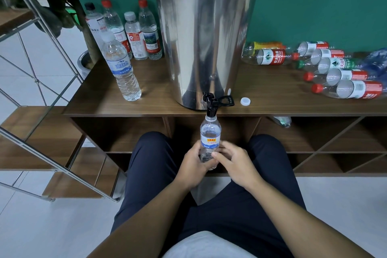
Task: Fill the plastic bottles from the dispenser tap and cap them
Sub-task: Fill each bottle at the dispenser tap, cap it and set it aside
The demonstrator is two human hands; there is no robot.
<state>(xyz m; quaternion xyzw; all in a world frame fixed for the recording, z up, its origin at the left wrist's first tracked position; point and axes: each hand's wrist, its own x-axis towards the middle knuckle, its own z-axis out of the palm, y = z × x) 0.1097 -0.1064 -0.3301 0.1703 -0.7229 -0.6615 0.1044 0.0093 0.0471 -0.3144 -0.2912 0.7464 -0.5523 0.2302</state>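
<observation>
The plastic bottle (210, 136) stands upright under the dispenser tap (211, 107), its open neck right at the black spout, so that whatever runs out goes straight in. It hangs in front of the bench (146, 102) edge, between the person's knees, because the tap juts out past the wood. The left hand (193, 165) curls round the lower body of the bottle and carries its weight. The right hand (234, 162) lies against the other side with thumb and fingers bent on the label, steadying it; how firmly it grips I cannot tell. The tap lever (227, 100) points off to the right, and neither hand is on it. Whether water is flowing cannot be made out; the bottle looks only partly filled.

A white cap (245, 101) rests on the bench just right of the steel dispenser (205, 37), near enough to reach once filling is done; it probably belongs to this bottle. To the left stand capped bottles (134, 35) upright, likely finished, with one more (122, 67) nearer the front. To the right lie bottles on their sides (335, 73), seemingly empty and waiting their turn.
</observation>
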